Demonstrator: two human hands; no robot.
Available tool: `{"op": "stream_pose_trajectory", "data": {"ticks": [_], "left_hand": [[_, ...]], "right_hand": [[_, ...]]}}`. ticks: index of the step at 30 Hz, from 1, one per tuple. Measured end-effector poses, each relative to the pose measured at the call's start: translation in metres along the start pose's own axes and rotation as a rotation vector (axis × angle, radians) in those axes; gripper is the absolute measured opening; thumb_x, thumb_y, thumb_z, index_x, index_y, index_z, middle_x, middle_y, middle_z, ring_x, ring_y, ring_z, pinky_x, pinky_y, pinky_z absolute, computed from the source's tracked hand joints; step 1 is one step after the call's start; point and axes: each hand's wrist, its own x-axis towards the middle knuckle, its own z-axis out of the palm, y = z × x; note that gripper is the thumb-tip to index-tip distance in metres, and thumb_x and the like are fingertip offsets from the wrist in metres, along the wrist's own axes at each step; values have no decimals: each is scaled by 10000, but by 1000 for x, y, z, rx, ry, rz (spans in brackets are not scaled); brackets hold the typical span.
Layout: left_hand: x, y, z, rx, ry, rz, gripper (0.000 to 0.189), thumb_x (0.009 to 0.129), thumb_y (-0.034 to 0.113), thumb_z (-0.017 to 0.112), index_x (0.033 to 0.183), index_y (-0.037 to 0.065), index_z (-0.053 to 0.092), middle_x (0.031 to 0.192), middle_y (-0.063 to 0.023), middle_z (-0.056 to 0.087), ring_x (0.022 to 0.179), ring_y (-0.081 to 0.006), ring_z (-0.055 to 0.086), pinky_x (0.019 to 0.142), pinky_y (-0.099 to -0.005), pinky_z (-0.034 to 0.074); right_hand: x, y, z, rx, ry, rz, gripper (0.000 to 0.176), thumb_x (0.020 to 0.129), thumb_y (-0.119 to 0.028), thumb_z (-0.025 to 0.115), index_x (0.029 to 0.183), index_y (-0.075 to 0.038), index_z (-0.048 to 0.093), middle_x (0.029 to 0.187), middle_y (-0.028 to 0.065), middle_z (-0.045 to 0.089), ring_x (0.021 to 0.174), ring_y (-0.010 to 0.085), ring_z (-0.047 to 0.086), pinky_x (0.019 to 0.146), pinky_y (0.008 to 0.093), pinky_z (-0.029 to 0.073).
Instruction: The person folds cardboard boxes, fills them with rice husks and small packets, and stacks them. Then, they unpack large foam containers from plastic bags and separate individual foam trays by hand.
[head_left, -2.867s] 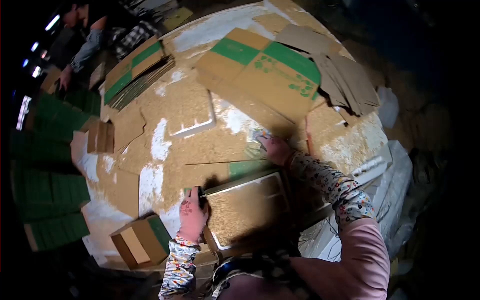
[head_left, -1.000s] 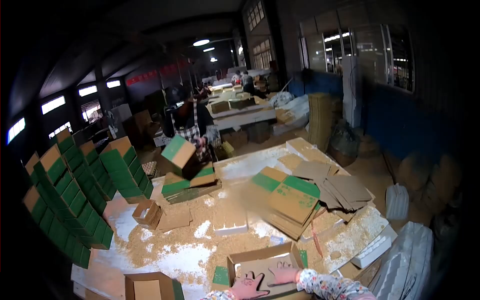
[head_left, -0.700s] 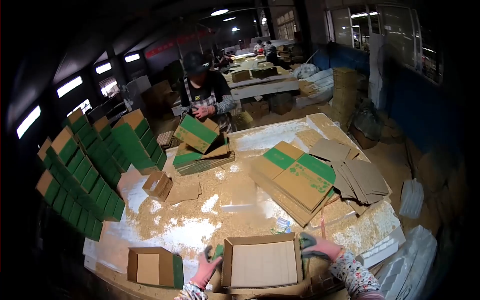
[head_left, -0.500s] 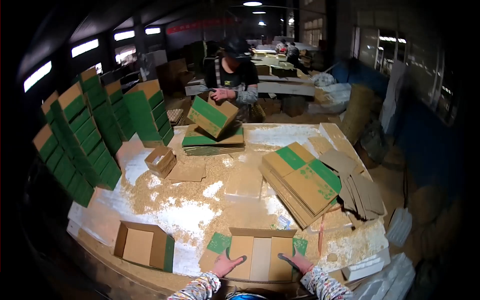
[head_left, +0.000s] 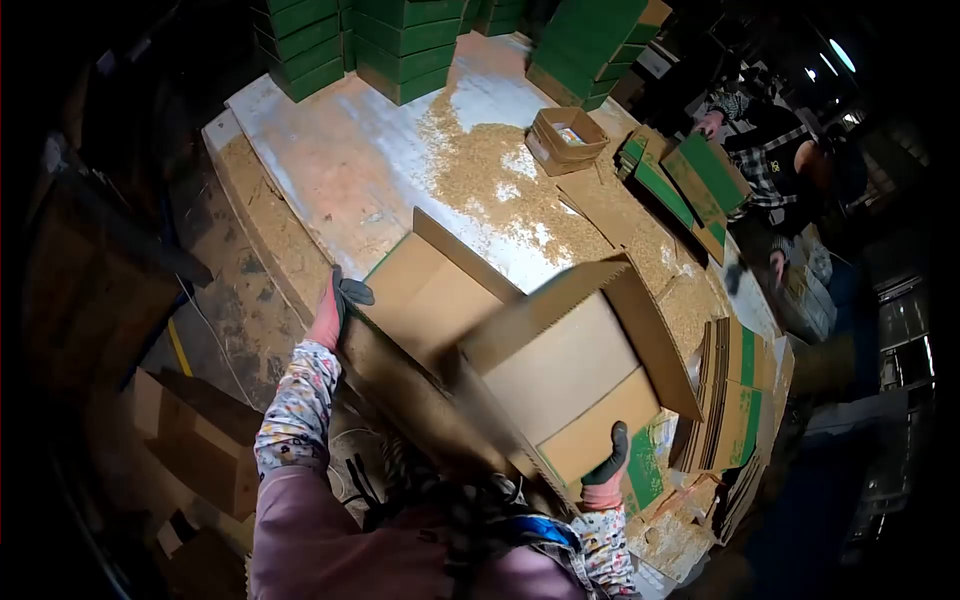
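Note:
My left hand (head_left: 335, 305), in a pink glove with dark fingertips, grips the near wall of an open brown cardboard box (head_left: 430, 290) at the table's edge. My right hand (head_left: 607, 470), gloved the same way, holds the lower edge of a second open box (head_left: 570, 370). This second box is lifted and tilted, its opening faces me, and a green printed flap shows beside my right hand. The two boxes overlap in the view, the lifted one in front.
The table (head_left: 330, 150) carries a spread of pale chaff (head_left: 490, 180), stacks of green boxes (head_left: 400, 40) at its far end and a small open box (head_left: 568, 138). A co-worker (head_left: 790, 160) handles a green-brown carton (head_left: 710, 180). Flat cartons (head_left: 740, 400) are stacked at right. Brown boxes (head_left: 190, 440) lie on the floor.
My view has swung left and down. Both hands left the flaps of the box on the table; the right hand lifted and tilted it, the left took hold of the neighbouring open box.

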Motion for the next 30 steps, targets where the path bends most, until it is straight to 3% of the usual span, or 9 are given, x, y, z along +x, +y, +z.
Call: {"op": "stream_pose_trajectory", "data": {"ticks": [6, 7, 11, 13, 15, 17, 21, 26, 30], "left_hand": [[-27, -44, -10, -765, 57, -308, 596, 971, 457, 365, 1391, 35, 359, 1418, -120, 402, 1287, -241, 402, 1083, -366, 319], [-23, -68, -14, -346, 616, -9, 533, 975, 436, 368, 1357, 66, 412, 1331, -131, 479, 1220, -265, 453, 1053, -413, 338], [-132, -136, 9, 299, 154, -254, 418, 949, 370, 494, 1181, 25, 541, 1057, -120, 601, 927, -234, 571, 799, -374, 489], [-192, -155, 62, 913, -754, 25, 550, 872, 340, 617, 1291, 16, 468, 1153, -210, 591, 966, -326, 594, 807, -411, 482], [-220, -134, 162, 1049, -1006, 265, 856, 744, 353, 739, 1377, -20, 300, 1286, -281, 459, 1147, -405, 471, 944, -456, 400], [-219, -129, 255, 1178, -783, 221, 966, 706, 404, 757, 1382, -63, 249, 1366, -319, 336, 1278, -435, 310, 1042, -481, 293], [-220, -124, 327, 1277, -839, -129, 949, 749, 497, 704, 1367, -79, 271, 1323, -323, 409, 1196, -466, 420, 1031, -443, 344], [-283, 22, 381, 1228, -1061, 421, 468, 797, 233, 717, 1169, 2, 553, 1057, -162, 617, 982, -272, 586, 849, -364, 467], [-260, -1, 402, 1027, -735, 281, 349, 843, 337, 651, 924, -2, 668, 774, -136, 665, 714, -222, 632, 683, -350, 490]], "right_hand": [[119, 103, 155, -469, 46, -103, 835, 758, -325, 764, 1365, 46, 327, 1216, 198, 543, 1123, 277, 506, 976, 298, 379], [127, 111, 142, -250, -114, -104, 810, 786, -340, 739, 1379, 26, 328, 1207, 208, 552, 1094, 270, 518, 959, 313, 391], [52, 60, 48, -575, 59, 15, 679, 863, -378, 635, 1349, 22, 380, 1195, 245, 554, 1104, 336, 531, 976, 368, 395], [1, 66, -57, -811, 278, -140, 694, 849, -381, 635, 1360, 0, 361, 1335, 286, 414, 1227, 412, 420, 1034, 422, 345], [-60, 56, -150, -1249, 831, -170, 741, 812, -357, 644, 1338, 65, 338, 1340, 315, 360, 1243, 443, 366, 1061, 434, 303], [-104, 79, -248, -1129, 1121, 26, 762, 776, -377, 682, 1248, 134, 372, 1240, 337, 429, 1155, 449, 430, 986, 441, 356], [-144, 84, -305, -403, 648, 96, 566, 839, -248, 640, 1258, 58, 414, 1212, 291, 505, 1119, 417, 493, 918, 416, 415], [-209, 6, -361, -1332, 810, -567, 415, 866, -38, 494, 1276, 18, 466, 1194, 258, 532, 1109, 400, 513, 949, 425, 413], [-98, -42, -363, -155, 670, -680, 376, 927, -212, 528, 1217, 26, 500, 1167, 114, 562, 1097, 222, 514, 975, 363, 387]]}}
